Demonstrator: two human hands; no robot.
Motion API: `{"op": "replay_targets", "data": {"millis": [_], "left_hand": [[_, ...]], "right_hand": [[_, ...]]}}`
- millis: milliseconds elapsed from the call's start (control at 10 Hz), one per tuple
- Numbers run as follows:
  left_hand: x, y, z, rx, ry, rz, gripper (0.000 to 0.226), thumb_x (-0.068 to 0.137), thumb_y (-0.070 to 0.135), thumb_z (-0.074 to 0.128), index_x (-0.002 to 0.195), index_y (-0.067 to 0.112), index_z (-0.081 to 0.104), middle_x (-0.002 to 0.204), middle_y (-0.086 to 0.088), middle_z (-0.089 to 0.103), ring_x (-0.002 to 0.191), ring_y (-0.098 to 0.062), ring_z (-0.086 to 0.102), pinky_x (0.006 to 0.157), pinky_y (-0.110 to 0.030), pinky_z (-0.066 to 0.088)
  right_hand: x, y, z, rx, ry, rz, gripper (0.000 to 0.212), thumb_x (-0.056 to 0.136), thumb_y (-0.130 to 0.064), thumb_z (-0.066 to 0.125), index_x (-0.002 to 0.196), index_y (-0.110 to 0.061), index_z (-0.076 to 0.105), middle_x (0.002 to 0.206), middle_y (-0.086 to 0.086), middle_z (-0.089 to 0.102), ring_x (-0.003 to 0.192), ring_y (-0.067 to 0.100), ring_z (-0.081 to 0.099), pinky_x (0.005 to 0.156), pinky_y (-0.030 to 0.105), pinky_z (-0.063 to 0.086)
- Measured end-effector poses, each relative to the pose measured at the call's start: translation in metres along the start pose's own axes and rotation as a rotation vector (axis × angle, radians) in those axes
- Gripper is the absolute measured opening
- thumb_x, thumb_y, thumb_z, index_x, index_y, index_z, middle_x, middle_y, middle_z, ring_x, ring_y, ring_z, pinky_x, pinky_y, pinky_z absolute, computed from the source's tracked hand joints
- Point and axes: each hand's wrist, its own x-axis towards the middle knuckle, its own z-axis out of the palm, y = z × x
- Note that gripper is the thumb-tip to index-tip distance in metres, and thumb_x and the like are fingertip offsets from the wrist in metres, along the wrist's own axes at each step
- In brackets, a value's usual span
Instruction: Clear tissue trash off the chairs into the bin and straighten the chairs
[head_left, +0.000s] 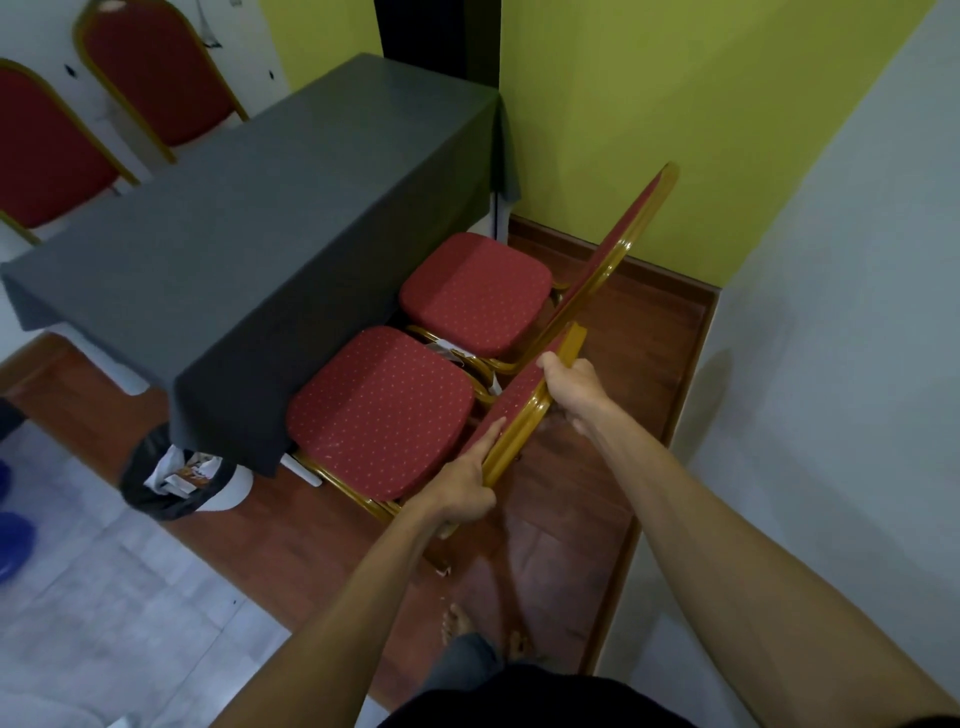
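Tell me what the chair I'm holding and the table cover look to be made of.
Near chair: red woven-looking upholstery with pale dots over a padded seat, on a gold-painted tubular frame, probably metal given its sheen. Table cover: dark grey sheet, faintly glossy, draping in folds; cloth or vinyl, unclear.

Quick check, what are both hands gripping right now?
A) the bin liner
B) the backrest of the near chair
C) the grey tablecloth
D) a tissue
B: the left hand and right hand each clasp the gold-framed backrest of the near chair, well away from the bin.
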Motion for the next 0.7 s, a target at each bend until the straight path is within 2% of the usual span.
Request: {"op": "replay_targets", "data": {"millis": [100,200,300,400,500,600,700], "left_hand": [[-0.001,0.001,-0.002,0.002,-0.026,0.017,0.109,0.081,-0.006,0.055,0.151,0.057,-0.001,0.145,-0.030,0.043,0.063,-0.011,0.057,0.040,-0.014,0.040],[0.001,-0.001,-0.004,-0.007,-0.052,0.045,0.110,0.083,-0.006,0.056,0.153,0.053,-0.004,0.147,-0.030,0.042,0.074,-0.018,0.064,0.042,-0.013,0.041],[0.001,-0.004,-0.004,-0.003,-0.059,0.083,0.111,0.082,-0.006,0.058,0.155,0.047,-0.005,0.147,-0.029,0.043,0.113,-0.043,0.061,0.056,-0.016,0.048],[0.007,-0.012,-0.007,-0.019,-0.085,0.073,0.117,0.078,0.002,0.068,0.153,0.051,-0.007,0.150,-0.021,0.043,0.125,-0.044,0.054,0.086,-0.040,0.055],[0.013,-0.020,-0.022,-0.048,-0.216,0.076,0.127,0.069,0.021,0.083,0.150,0.055,-0.008,0.157,0.002,0.032,0.131,-0.031,0.051,0.100,-0.041,0.052],[0.017,-0.027,-0.052,-0.005,-0.307,0.103,0.116,0.072,0.038,0.085,0.156,0.045,0.006,0.161,0.000,0.028,0.143,-0.021,0.037,0.112,-0.035,0.040],[0.018,-0.021,-0.104,0.031,-0.282,0.157,0.094,0.082,0.034,0.078,0.157,0.039,0.020,0.156,0.000,0.036,0.141,-0.019,0.038,0.107,-0.032,0.039]], "right_hand": [[-0.002,0.001,0.002,0.020,0.019,-0.003,0.030,0.095,-0.030,0.050,0.087,-0.005,0.066,0.057,0.005,0.070,0.054,0.022,0.070,0.045,0.034,0.055],[-0.004,0.001,0.006,0.039,0.081,0.003,0.031,0.097,-0.030,0.049,0.090,-0.004,0.065,0.052,0.002,0.067,0.044,0.016,0.067,0.036,0.026,0.049],[-0.003,0.001,0.010,0.034,0.126,0.016,0.035,0.092,-0.036,0.050,0.087,-0.005,0.067,0.071,0.010,0.074,0.064,0.028,0.074,0.050,0.038,0.061],[0.002,0.004,0.012,0.008,0.173,0.006,0.040,0.086,-0.043,0.053,0.084,-0.007,0.071,0.076,0.010,0.076,0.077,0.034,0.075,0.081,0.052,0.060],[0.007,0.007,0.015,0.003,0.218,0.010,0.046,0.086,-0.049,0.055,0.093,-0.007,0.072,0.080,0.008,0.076,0.080,0.029,0.073,0.087,0.049,0.058],[0.005,0.007,0.020,-0.089,0.323,-0.008,0.056,0.091,-0.059,0.049,0.100,-0.008,0.070,0.094,0.009,0.074,0.089,0.030,0.069,0.085,0.044,0.057],[-0.003,-0.002,0.028,-0.325,0.459,-0.064,0.048,0.101,-0.049,0.042,0.122,-0.011,0.061,0.116,0.011,0.067,0.108,0.033,0.062,0.081,0.035,0.047]]}}
